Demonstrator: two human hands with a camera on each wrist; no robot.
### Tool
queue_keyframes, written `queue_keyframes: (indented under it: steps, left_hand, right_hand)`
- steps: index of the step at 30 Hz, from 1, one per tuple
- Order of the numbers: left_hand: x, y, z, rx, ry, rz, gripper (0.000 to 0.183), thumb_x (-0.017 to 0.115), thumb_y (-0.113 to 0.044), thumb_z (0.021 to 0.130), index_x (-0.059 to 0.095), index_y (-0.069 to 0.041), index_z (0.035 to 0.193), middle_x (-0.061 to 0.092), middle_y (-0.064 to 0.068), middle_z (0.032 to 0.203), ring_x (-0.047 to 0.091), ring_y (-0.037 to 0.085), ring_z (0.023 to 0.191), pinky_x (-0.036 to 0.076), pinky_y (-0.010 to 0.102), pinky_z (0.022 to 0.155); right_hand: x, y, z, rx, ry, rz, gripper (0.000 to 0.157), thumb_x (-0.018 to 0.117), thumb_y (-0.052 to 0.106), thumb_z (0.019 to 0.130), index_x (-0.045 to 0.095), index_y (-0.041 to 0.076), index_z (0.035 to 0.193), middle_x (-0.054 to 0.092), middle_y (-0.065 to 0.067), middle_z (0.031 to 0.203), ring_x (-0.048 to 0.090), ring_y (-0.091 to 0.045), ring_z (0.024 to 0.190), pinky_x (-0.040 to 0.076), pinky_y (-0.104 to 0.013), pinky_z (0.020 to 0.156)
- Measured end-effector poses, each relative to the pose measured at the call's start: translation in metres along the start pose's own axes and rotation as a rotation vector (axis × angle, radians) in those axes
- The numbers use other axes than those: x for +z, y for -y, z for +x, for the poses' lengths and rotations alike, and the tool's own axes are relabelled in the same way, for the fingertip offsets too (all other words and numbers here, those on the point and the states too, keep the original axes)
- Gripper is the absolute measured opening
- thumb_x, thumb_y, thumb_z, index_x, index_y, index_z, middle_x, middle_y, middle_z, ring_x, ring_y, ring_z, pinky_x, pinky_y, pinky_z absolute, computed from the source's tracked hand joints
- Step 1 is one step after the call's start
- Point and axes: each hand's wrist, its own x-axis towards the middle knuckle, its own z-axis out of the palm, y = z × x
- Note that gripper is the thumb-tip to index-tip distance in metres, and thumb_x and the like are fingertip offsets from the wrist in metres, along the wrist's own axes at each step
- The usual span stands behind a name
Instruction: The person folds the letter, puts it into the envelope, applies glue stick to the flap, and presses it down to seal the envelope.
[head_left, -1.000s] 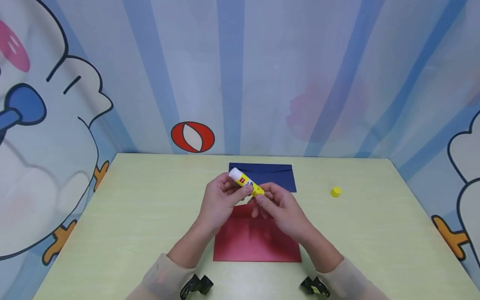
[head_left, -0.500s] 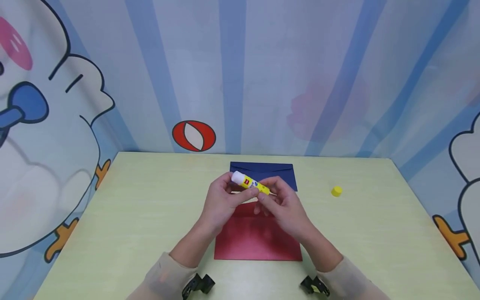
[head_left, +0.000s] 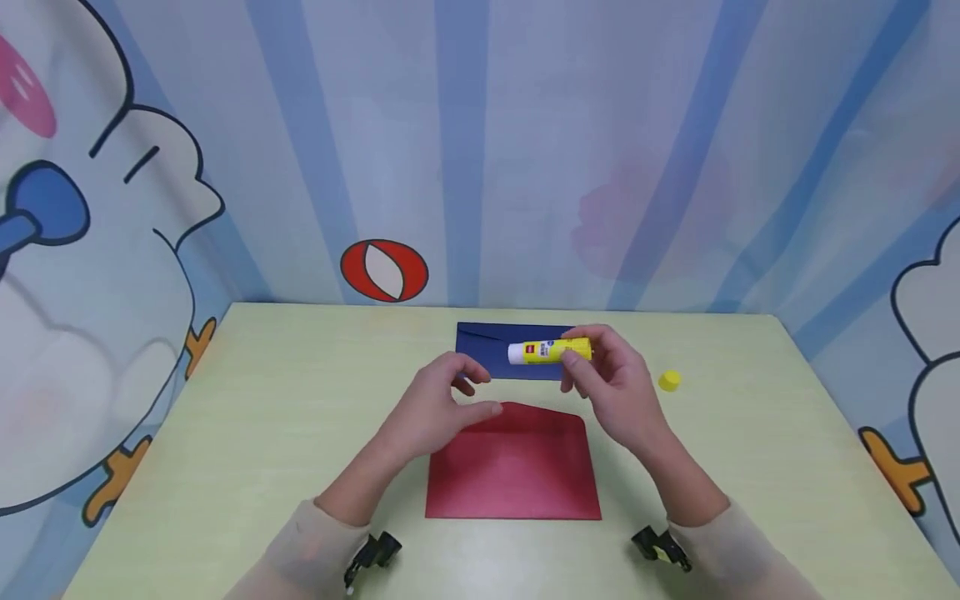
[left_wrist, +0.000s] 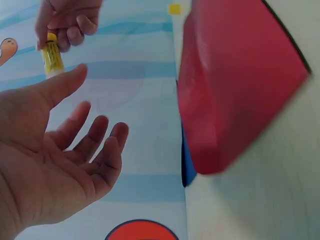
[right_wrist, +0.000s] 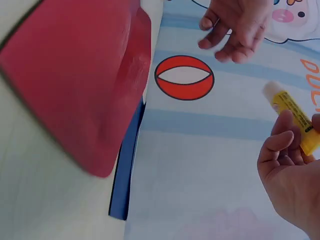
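My right hand [head_left: 618, 387] pinches a yellow glue stick [head_left: 551, 351] by its yellow end, its white end pointing left, held up over the dark blue envelope. To the left of the red envelope's flap, my left hand [head_left: 431, 404] hangs in the air with fingers relaxed and nothing in them; the left wrist view shows its bare palm [left_wrist: 55, 175]. Below both hands the red envelope [head_left: 513, 475] lies on the table with its flap opened away from me. Behind it is the dark blue envelope [head_left: 487, 354], partly covered by the glue stick and right hand.
A small yellow cap [head_left: 670, 381] sits on the table to the right of the right hand. The pale wooden table [head_left: 300, 400] ends at a blue striped backdrop [head_left: 525, 167] with cartoon figures. Black wrist cameras are strapped below both sleeves.
My left hand has let go of the glue stick and moved left. The right hand has carried the stick up and to the right, turning it nearly level.
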Motion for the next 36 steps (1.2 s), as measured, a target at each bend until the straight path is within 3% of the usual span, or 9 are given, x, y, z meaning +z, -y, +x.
queue_keyframes:
  steps: [4, 8, 11, 15, 22, 28, 36]
  left_hand:
    - [-0.002, 0.011, -0.005, 0.043, 0.066, 0.217, 0.045, 0.094, -0.021, 0.083, 0.069, -0.014, 0.119, 0.065, 0.006, 0.122, 0.063, 0.029, 0.115, 0.060, 0.036, 0.082]
    - [-0.004, 0.023, -0.009, 0.138, 0.152, 0.437, 0.052, 0.097, -0.026, 0.078, 0.073, -0.011, 0.122, 0.064, 0.005, 0.121, 0.060, 0.022, 0.112, 0.059, 0.034, 0.086]
    - [-0.005, 0.029, -0.011, 0.202, 0.223, 0.542, 0.060, 0.098, -0.032, 0.077, 0.073, -0.010, 0.128, 0.062, 0.002, 0.121, 0.056, 0.018, 0.111, 0.057, 0.030, 0.086]
    - [-0.004, 0.036, -0.012, 0.216, 0.300, 0.629, 0.070, 0.097, -0.040, 0.076, 0.071, -0.013, 0.135, 0.060, 0.000, 0.124, 0.053, 0.016, 0.113, 0.056, 0.030, 0.089]
    - [0.002, 0.045, -0.016, 0.252, 0.402, 0.700, 0.067, 0.096, -0.039, 0.079, 0.072, -0.014, 0.137, 0.062, 0.001, 0.122, 0.053, 0.017, 0.113, 0.057, 0.030, 0.087]
    - [0.003, 0.043, -0.014, 0.277, 0.416, 0.720, 0.065, 0.095, -0.039, 0.079, 0.074, -0.013, 0.135, 0.062, 0.002, 0.119, 0.054, 0.018, 0.110, 0.056, 0.030, 0.084]
    - [0.005, 0.040, -0.015, 0.246, 0.418, 0.715, 0.061, 0.097, -0.036, 0.078, 0.075, -0.012, 0.130, 0.063, 0.002, 0.117, 0.055, 0.019, 0.108, 0.057, 0.031, 0.082]
  right_hand:
    - [-0.003, -0.002, -0.006, -0.011, 0.089, -0.186, 0.022, 0.068, 0.015, 0.105, 0.063, 0.010, 0.126, 0.066, -0.008, 0.098, 0.063, -0.026, 0.074, 0.054, -0.029, 0.062]
    - [0.003, -0.002, -0.010, -0.014, 0.225, -0.388, 0.023, 0.073, 0.019, 0.102, 0.063, 0.013, 0.123, 0.069, 0.002, 0.100, 0.065, -0.018, 0.076, 0.057, -0.029, 0.064]
    - [0.009, -0.003, -0.010, -0.023, 0.321, -0.482, 0.026, 0.077, 0.021, 0.100, 0.063, 0.014, 0.120, 0.068, 0.006, 0.096, 0.064, -0.015, 0.075, 0.056, -0.028, 0.063]
    - [0.019, -0.004, -0.009, -0.017, 0.413, -0.557, 0.028, 0.079, 0.025, 0.098, 0.064, 0.016, 0.120, 0.065, 0.009, 0.092, 0.060, -0.014, 0.072, 0.054, -0.027, 0.063]
    - [0.036, -0.006, -0.010, 0.011, 0.506, -0.653, 0.032, 0.076, 0.028, 0.100, 0.064, 0.013, 0.126, 0.065, 0.008, 0.097, 0.060, -0.009, 0.079, 0.056, -0.027, 0.072]
    - [0.046, -0.008, -0.007, 0.003, 0.566, -0.671, 0.037, 0.075, 0.032, 0.101, 0.063, 0.012, 0.130, 0.063, 0.009, 0.093, 0.061, -0.009, 0.079, 0.056, -0.025, 0.072]
    - [0.049, -0.011, -0.007, -0.007, 0.611, -0.694, 0.032, 0.077, 0.031, 0.100, 0.065, 0.015, 0.124, 0.060, 0.011, 0.086, 0.060, -0.008, 0.073, 0.054, -0.025, 0.068]
